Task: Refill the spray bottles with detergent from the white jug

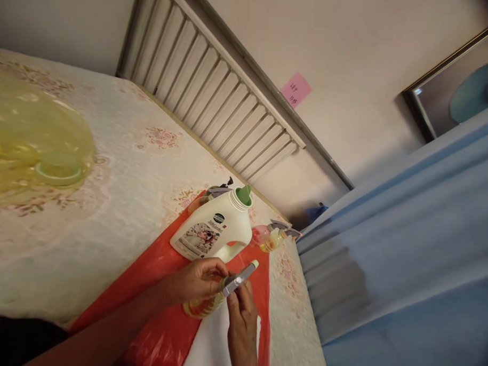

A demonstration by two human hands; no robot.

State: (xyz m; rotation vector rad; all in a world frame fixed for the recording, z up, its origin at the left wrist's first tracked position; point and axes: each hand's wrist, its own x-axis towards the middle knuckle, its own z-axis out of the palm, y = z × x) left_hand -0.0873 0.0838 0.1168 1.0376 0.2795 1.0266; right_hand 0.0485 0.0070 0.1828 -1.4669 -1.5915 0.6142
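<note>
A small clear spray bottle with yellow liquid is tilted between my hands, low in the middle of the head view. My left hand is closed round its neck, fingers bent. Fingers of my right hand are closed at the grey spray head, which has a pale yellow-green tip. My fingers partly hide the neck and trigger. Just beyond stands a large cream detergent jug with a green spout in its mouth and no cap on it.
Red plastic sheeting and a white sheet lie below my hands on a floral tablecloth. More spray bottles stand behind the jug. At left is a large clear basin of yellowish liquid. A radiator and blue curtain border the table.
</note>
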